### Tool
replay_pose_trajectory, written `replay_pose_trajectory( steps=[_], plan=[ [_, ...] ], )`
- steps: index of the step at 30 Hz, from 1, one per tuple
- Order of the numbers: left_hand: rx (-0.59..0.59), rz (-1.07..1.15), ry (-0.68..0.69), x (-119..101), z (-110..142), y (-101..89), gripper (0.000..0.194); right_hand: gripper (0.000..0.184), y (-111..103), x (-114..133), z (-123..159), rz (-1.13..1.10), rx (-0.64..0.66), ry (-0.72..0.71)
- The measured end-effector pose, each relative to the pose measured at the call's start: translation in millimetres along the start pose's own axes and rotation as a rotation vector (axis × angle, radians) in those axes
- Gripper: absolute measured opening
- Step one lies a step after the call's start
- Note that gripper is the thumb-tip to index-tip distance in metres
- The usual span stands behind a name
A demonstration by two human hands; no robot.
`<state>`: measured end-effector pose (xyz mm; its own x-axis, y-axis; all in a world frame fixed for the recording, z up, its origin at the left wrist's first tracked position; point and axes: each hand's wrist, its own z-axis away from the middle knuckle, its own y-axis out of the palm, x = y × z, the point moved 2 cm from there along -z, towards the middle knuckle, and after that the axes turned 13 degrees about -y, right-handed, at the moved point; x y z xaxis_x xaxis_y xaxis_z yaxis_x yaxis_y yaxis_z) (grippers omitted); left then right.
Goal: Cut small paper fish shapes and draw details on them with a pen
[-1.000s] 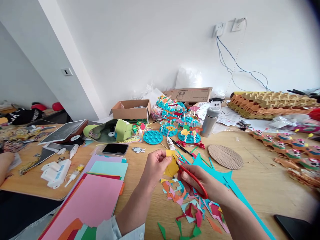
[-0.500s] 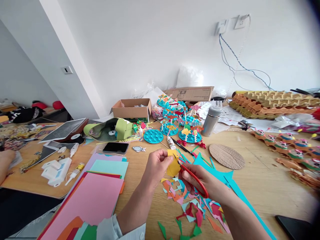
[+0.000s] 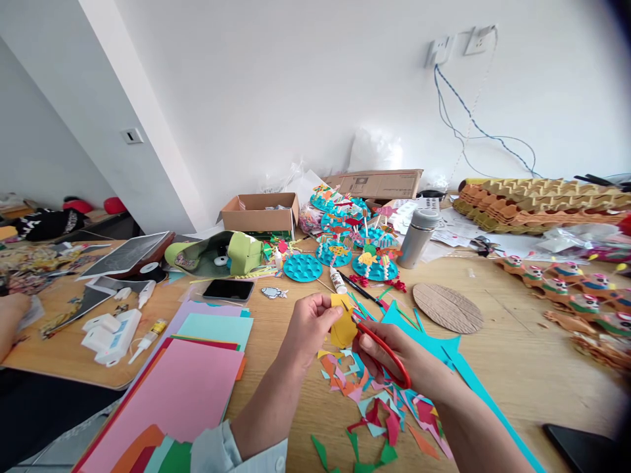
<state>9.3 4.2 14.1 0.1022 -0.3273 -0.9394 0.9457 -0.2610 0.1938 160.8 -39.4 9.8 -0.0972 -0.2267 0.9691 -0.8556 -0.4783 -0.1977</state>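
My left hand (image 3: 308, 328) pinches a small yellow piece of paper (image 3: 341, 332) between thumb and fingers, above the middle of the table. A pencil-like outline shows faintly on the paper. In my right hand (image 3: 389, 351) is a pair of red-handled scissors (image 3: 394, 361), with the blades at the paper's right edge. Colourful paper scraps (image 3: 379, 407) lie scattered on the wood beneath both hands. Beside my right hand a larger turquoise paper sheet (image 3: 428, 341) with a cut edge lies flat.
Coloured paper sheets (image 3: 197, 381) are stacked at left, near a black phone (image 3: 228, 290). Behind stand blue discs with paper fish (image 3: 374, 268), a glue bottle (image 3: 338, 280) and a steel flask (image 3: 418, 240). A cardboard oval (image 3: 447, 307) lies at right. Another person's hand (image 3: 12, 322) shows at far left.
The scissor blades have opened a little at the yellow paper's edge. Both hands stay in nearly the same place.
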Motion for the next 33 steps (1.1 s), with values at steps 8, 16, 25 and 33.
replay_pose_trajectory(
  steps=[8,16,25,33],
  plan=[
    [0.008,0.009,0.000,-0.6,-0.3,1.7,0.023,0.055,-0.2,0.7,-0.7,0.019,-0.012,0.007],
    [0.018,0.029,-0.001,-0.6,0.5,1.9,0.023,0.052,0.0,-0.1,0.2,0.005,-0.013,0.003],
    [0.022,0.006,0.003,-2.0,-0.1,2.0,0.022,0.052,0.0,-0.1,0.9,0.013,-0.009,0.015],
    [0.029,-0.032,0.013,-2.8,2.1,1.3,0.021,0.055,-1.2,1.1,1.7,0.029,-0.006,0.011]
  ],
)
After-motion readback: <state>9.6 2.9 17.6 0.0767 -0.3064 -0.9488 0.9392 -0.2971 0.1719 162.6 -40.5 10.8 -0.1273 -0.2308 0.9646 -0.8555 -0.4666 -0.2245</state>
